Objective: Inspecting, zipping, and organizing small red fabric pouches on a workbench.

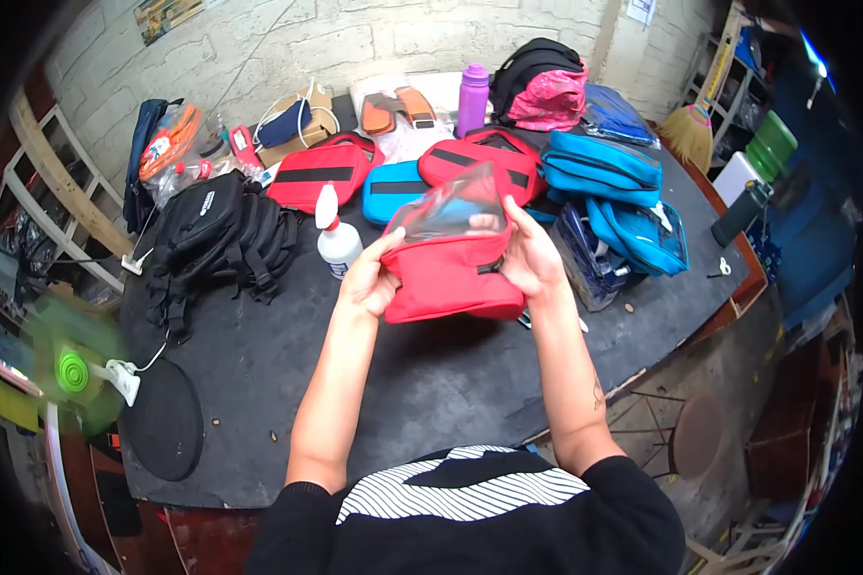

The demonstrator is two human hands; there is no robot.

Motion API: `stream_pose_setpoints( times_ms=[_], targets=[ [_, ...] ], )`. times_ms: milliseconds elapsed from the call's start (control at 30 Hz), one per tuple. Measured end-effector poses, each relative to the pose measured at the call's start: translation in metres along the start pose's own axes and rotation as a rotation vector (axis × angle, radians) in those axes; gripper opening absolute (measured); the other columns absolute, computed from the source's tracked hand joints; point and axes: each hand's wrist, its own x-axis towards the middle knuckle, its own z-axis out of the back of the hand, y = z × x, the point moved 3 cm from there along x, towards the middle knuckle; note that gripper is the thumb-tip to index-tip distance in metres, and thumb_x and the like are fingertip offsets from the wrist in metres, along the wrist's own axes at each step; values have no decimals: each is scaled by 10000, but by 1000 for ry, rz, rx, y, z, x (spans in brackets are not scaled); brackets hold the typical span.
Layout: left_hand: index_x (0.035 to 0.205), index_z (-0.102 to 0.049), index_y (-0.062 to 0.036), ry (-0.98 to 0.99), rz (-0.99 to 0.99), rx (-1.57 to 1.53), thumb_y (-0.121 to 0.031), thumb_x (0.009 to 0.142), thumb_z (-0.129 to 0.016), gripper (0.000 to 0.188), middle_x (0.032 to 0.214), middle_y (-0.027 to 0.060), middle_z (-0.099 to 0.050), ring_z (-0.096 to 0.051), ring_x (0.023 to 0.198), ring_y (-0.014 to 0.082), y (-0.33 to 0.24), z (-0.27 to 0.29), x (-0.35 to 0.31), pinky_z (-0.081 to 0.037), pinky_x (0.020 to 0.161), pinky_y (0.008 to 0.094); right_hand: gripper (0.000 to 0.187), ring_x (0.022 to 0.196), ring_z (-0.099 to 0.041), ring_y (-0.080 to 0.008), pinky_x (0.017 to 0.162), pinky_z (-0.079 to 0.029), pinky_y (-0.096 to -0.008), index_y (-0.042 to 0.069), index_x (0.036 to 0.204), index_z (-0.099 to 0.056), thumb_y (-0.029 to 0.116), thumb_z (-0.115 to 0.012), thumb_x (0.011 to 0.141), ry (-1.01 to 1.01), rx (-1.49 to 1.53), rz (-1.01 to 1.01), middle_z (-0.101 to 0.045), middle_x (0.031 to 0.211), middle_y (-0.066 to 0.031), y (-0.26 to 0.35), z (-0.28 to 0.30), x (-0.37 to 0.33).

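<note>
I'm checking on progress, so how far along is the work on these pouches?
Finished-looking pouches lie closed at the back of the table: two red pouches and blue pouches. In hand: the left hand and right hand hold a red pouch with its clear plastic flap raised. Left: I cannot tell; no untouched stack is evident, though a glue bottle stands nearby.

Cardboard box (302, 120) against back wall
</note>
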Motion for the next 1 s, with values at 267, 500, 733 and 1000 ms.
stream_pose_setpoints(
  times_ms=[267, 500, 733, 1000],
  targets=[
    [1141, -610, -24, 210, 70, -191, -483, 912, -616, 512, 1132, 150, -662, -628, 1078, 293, -11, -22, -1, -500, 961, 424, 458, 1184, -576, -283, 1012, -460, -476, 80, 1318, -519, 407, -456, 1003, -416, 59, 142, -614, 1266, -138, 1, 13, 0],
    [1076, -679, -25, 286, -58, 598, -256, 877, -716, 307, 993, 1, -694, -613, 956, 77, -19, -26, -20, -444, 896, 267, 448, 941, -654, -181, 858, -521, -329, -6, 1150, -630, 398, -535, 981, -151, -396, 101, -686, 1076, -103, 13, 11, -15],
    [1031, -695, -1, 221, -238, 527, -289, 935, -648, 307, 933, 44, -715, -643, 799, 70, -13, -46, -24, -498, 751, 229, 314, 734, -665, -115, 666, -523, -250, -9, 985, -682, 297, -618, 951, -132, -382, 395, -716, 888, -79, 16, 0, -13],
    [998, -700, 18, 177, -304, 353, -302, 965, -598, 337, 935, 80, -722, -669, 803, 114, -8, -32, -32, -519, 738, 252, 329, 769, -668, -117, 689, -521, -249, -2, 989, -681, 317, -669, 912, -85, -363, 393, -713, 913, -83, 0, 4, 0]
  ],
)
